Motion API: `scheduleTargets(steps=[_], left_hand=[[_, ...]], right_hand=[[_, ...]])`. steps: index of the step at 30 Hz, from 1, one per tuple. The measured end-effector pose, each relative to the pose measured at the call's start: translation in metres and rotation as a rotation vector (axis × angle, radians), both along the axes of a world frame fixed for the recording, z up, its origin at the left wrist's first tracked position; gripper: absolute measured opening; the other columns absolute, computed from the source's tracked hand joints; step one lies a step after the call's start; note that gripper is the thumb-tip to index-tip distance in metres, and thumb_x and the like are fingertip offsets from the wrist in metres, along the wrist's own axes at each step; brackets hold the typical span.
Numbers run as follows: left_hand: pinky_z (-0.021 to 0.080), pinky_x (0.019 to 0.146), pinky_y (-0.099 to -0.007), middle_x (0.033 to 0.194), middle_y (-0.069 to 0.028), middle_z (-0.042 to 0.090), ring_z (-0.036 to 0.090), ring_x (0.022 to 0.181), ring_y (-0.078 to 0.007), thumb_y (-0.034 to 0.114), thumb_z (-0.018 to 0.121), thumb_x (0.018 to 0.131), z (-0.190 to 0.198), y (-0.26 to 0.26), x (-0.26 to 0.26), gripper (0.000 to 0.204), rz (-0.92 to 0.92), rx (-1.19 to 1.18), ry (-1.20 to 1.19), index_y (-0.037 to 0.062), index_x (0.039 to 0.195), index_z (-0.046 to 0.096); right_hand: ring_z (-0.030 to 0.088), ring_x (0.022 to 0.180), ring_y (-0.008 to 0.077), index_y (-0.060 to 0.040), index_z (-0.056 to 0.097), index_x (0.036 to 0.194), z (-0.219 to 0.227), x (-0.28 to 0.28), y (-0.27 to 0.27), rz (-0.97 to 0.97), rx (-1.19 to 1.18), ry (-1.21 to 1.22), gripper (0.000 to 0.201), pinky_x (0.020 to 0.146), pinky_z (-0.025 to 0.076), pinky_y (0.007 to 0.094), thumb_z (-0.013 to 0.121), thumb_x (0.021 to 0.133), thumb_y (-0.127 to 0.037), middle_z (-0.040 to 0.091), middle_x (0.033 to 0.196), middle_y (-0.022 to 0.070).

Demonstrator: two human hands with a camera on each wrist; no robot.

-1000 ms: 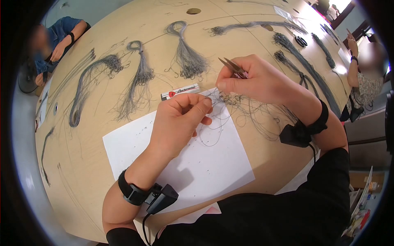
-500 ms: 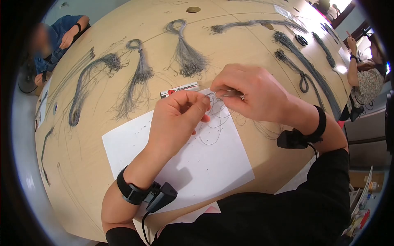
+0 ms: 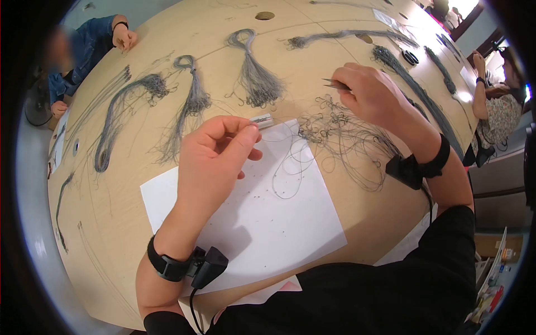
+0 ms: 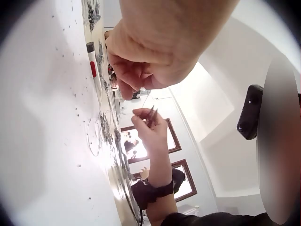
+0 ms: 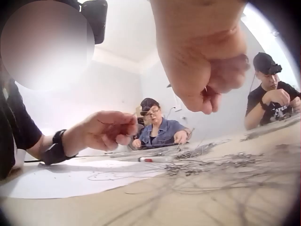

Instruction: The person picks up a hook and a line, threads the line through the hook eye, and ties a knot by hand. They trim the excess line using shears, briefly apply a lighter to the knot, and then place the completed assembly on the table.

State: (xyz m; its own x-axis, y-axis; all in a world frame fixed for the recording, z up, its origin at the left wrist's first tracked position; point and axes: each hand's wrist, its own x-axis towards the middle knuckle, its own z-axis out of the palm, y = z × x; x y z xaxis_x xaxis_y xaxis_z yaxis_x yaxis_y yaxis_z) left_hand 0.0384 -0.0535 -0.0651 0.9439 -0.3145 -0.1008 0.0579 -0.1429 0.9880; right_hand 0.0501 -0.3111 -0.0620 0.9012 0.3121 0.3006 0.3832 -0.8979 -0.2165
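My left hand is over the paper's upper left, near the marker, its thumb against a curled index finger; nothing can be made out between them. To the right, my right hand grips small pointed snips, blades pointing left, above a tangle of hooks and thin line. A loose line loop lies across the white paper, which carries tiny dark specks. The left wrist view shows the snips upright in the right hand. In the right wrist view the left hand's fingers are curled.
Tied bundles of hooked line lie across the back of the table; others are at left and right. Black-handled scissors rest at the back right. One person sits at the left, another at the right.
My left hand has moved left, away from the tangle. My right hand came in beside it with the snips, then drew back up and to the right, uncovering the hooks.
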Motion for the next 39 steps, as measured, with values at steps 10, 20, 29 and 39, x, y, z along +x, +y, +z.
scheduleTargets(steps=[10, 20, 29, 39], left_hand=[[0.037, 0.042, -0.0154, 0.076, -0.0039, 0.060, 0.059, 0.062, -0.0093, 0.012, 0.055, 0.081, 0.018, 0.019, -0.006, 0.011, -0.011, 0.011, -0.125, 0.0022, 0.085, 0.057], [0.037, 0.043, -0.0149, 0.074, -0.0039, 0.060, 0.058, 0.062, -0.0084, 0.013, 0.057, 0.081, 0.023, 0.034, -0.013, 0.012, 0.022, -0.154, -0.269, 0.0009, 0.084, 0.056], [0.040, 0.048, -0.0167, 0.073, -0.0014, 0.058, 0.055, 0.065, -0.0064, 0.008, 0.058, 0.080, 0.024, 0.045, -0.013, 0.010, -0.011, -0.211, -0.264, -0.0004, 0.085, 0.056], [0.038, 0.044, -0.0151, 0.073, -0.0003, 0.056, 0.057, 0.066, -0.0070, 0.017, 0.051, 0.085, 0.017, 0.048, -0.009, 0.014, -0.054, -0.085, -0.222, 0.0025, 0.086, 0.054]], right_hand=[[0.055, 0.061, 0.0213, -0.0027, 0.060, 0.089, 0.039, -0.013, 0.049, 0.160, 0.323, 0.158, 0.017, 0.052, 0.042, 0.0268, 0.057, 0.075, -0.011, 0.058, 0.076, 0.0098], [0.050, 0.049, 0.0206, -0.0014, 0.057, 0.076, 0.046, -0.014, 0.111, 0.407, 0.567, 0.211, 0.011, 0.048, 0.040, 0.0284, 0.058, 0.073, -0.012, 0.057, 0.066, 0.0108], [0.039, 0.048, 0.0055, -0.0017, 0.061, 0.084, 0.041, -0.009, 0.123, 0.408, 0.830, 0.342, 0.014, 0.044, 0.032, 0.0208, 0.060, 0.074, -0.012, 0.055, 0.062, 0.0030], [0.040, 0.048, 0.0077, -0.0027, 0.061, 0.077, 0.032, -0.006, 0.124, 0.403, 0.560, 0.164, 0.007, 0.044, 0.031, 0.0221, 0.061, 0.070, -0.006, 0.054, 0.063, 0.0023]])
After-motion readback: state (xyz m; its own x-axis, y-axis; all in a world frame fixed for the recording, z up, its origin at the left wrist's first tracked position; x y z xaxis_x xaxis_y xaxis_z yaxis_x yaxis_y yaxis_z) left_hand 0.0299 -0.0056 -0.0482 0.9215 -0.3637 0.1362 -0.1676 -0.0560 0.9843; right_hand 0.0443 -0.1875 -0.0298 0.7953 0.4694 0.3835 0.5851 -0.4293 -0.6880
